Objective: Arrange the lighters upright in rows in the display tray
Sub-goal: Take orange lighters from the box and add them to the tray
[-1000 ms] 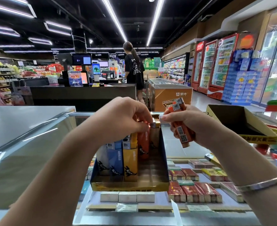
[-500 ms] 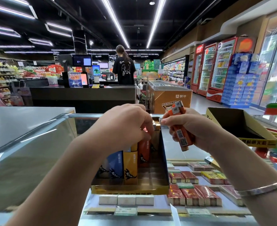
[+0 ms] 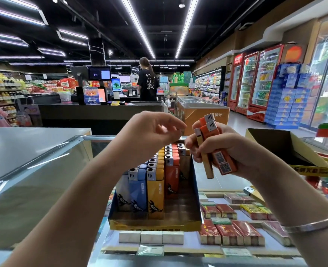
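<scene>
Lighters (image 3: 151,189) standing upright in rows inside display tray (image 3: 155,225) on glass bench (image 3: 43,180): pale, blue, yellow and orange rows, silver caps on top, right row barely begun.

Left hand (image 3: 149,130) up above tray's back rows, grip apart, fingers loosely curled, holding nothing, fingertips nearly touching right hand.

Just to the right, right hand (image 3: 217,149) with grip clamped on held lighters (image 3: 213,147): orange ones and one tan, caps up, long sides tilted a little. Barcode sticker showing on one orange side.

Probably next: left hand picking one from bunch, nearest and just beside it. Empty space low and right in tray, below both hands.

Empty box (image 3: 286,151) far right.
</scene>
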Available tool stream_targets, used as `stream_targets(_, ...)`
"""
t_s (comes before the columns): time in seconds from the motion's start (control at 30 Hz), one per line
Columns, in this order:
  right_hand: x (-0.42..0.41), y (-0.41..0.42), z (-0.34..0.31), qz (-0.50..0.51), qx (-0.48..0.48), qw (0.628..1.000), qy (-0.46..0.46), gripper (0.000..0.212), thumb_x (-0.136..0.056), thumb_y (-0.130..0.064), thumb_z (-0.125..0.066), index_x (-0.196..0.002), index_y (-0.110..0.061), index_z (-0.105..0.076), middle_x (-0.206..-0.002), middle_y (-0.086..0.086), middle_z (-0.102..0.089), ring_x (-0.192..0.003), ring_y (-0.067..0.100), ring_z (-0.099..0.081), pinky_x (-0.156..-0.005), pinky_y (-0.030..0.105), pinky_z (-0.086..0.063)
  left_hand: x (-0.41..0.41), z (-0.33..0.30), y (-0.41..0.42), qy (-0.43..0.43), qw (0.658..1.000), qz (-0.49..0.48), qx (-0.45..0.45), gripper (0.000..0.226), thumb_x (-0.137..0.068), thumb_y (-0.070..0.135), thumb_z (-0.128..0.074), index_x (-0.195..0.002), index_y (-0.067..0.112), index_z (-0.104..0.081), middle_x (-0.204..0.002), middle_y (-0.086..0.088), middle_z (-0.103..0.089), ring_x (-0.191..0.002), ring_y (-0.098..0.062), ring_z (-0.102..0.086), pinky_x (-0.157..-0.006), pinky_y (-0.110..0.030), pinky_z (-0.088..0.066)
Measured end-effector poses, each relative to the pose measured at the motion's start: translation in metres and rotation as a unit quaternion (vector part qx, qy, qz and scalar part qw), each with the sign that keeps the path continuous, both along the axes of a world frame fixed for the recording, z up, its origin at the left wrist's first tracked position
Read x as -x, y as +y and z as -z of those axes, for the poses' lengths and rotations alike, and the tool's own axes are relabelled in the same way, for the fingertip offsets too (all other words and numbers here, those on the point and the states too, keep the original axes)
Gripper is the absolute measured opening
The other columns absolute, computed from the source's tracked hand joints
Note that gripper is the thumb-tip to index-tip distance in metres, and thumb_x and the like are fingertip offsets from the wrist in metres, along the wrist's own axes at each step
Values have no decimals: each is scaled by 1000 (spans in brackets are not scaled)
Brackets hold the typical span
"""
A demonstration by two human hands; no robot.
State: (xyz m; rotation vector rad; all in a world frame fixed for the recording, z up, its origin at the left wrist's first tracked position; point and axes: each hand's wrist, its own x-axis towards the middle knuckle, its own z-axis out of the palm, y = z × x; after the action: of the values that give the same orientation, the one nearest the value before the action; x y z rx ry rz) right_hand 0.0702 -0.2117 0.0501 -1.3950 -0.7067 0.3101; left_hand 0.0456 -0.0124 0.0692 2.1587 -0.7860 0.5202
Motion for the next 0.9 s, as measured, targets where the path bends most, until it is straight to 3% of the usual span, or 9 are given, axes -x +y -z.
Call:
stream_targets(0.17, 7, 1, -1, 0, 31, 999, -38, 51, -63, 8, -55, -107, -11, -38, -68, 5, -65, -59, 18, -61, -56, 27, -52, 3, 0, -6, -5, 1000, 26, -4, 22, -70, 50, -60, -87, 37, -67, -75, 21, -66, -61, 2, -56, -55, -8, -44)
stream_targets(0.27, 9, 3, -2, 19, 29, 998, -53, 55, -60, 7, -57, -108, -14, -38, -71, 11, -62, -61, 20, -61, -57, 30, -52, 2, 1, -7, 6, 1000, 20, -7, 29, -66, 56, -57, -89, 40, -66, -74, 22, -63, -59, 4, -54, -53, -8, -43)
stream_targets(0.43, 10, 5, -2, -14, 39, 997, -61, 64, -58, 9, -60, -110, -20, -35, -82, 14, -57, -65, 25, -59, -59, 35, -50, 1, 2, -10, 67, 996, 55, -14, 37, -55, 63, -58, -89, 49, -62, -79, 28, -52, -66, 3, -47, -63, -16, -44)
stream_targets(0.6, 9, 3, 0, -4, 53, 997, -62, 54, -64, 8, -55, -110, -15, -38, -75, 12, -64, -69, 25, -64, -61, 31, -53, 2, 0, -7, 103, 992, 75, -10, 36, -58, 55, -65, -89, 37, -68, -76, 18, -61, -65, -1, -53, -61, -23, -49)
stream_targets(0.7, 7, 1, -1, 13, 29, 998, -47, 47, -63, 6, -56, -105, -10, -42, -80, 7, -68, -76, 21, -66, -66, 27, -54, 0, -2, -3, 132, 988, 71, 37, 23, -64, 33, -75, -85, 27, -68, -69, 8, -63, -63, -9, -53, -57, -22, -43)
stream_targets(0.8, 1, -1, 0, 39, -25, 999, -29, 42, -63, 8, -55, -99, -8, -41, -90, 13, -72, -89, 27, -69, -77, 30, -55, -2, -1, 0, 100, 993, 45, 47, 13, -71, 28, -68, -84, 30, -67, -65, 12, -62, -59, -6, -53, -55, -19, -45)
stream_targets(0.9, -5, -3, 2, 105, -49, 993, -14, 40, -60, 6, -56, -95, -7, -43, -90, 16, -72, -92, 30, -68, -82, 35, -56, -2, 2, -2, 37, 999, 18, 22, 19, -78, 24, -67, -89, 39, -66, -77, 15, -63, -65, 0, -59, -63, -18, -53)
